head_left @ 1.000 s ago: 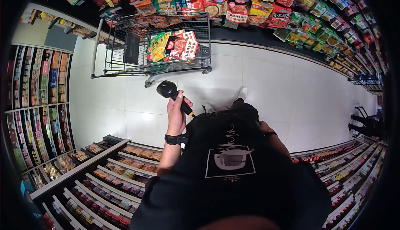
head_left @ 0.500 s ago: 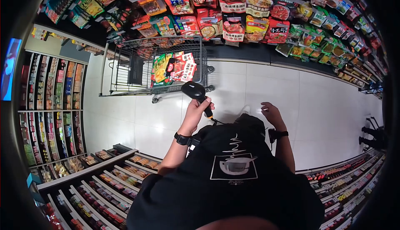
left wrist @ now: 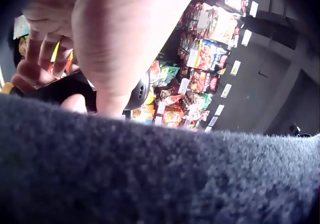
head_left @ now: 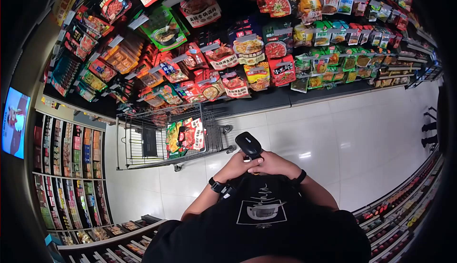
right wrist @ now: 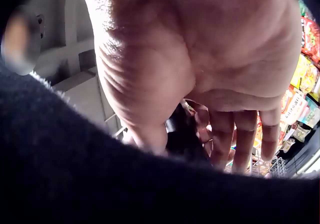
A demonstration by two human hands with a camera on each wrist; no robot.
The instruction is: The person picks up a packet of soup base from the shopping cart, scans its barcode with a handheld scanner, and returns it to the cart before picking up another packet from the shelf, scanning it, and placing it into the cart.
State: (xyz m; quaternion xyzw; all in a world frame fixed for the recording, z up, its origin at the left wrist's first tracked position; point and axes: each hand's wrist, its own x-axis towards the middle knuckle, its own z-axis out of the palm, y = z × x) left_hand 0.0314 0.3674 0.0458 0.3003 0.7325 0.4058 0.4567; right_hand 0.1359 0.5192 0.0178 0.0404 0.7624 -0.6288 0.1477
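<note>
Shelving (head_left: 276, 102) fills the far side of the aisle, its packs hanging in rows with their fronts outward, presumably so that they can be read and taken from where a shopper stands. Pale floor (head_left: 323, 139) runs between it and the person. A wire shopping cart (head_left: 149, 142) stands lengthwise close against the display, ahead and to the left; that likely keeps its basket near the goods and the walkway passable. A lit screen (head_left: 15, 122) shows at the far left. In the cart, bright packets (head_left: 190, 136) lie heaped at one end, printed faces mostly up.

Both hands meet in front of the dark shirt (head_left: 323, 234). The left hand (head_left: 234, 166) holds the handle of a black scanner (head_left: 249, 145), fingers clamped on it and thumb lying across. The right hand (head_left: 281, 164) comes in from the other side and touches the same handle; its fingers look rather straight in the right wrist view, and I cannot tell whether they clamp. Two hands there probably steady the grip or share the weight. The scanner's broad head rises clear above the knuckles, tipped away from the body, which seems meant to leave its front unblocked. Smallest are the white price tags (head_left: 139, 22) among the hanging packs.
</note>
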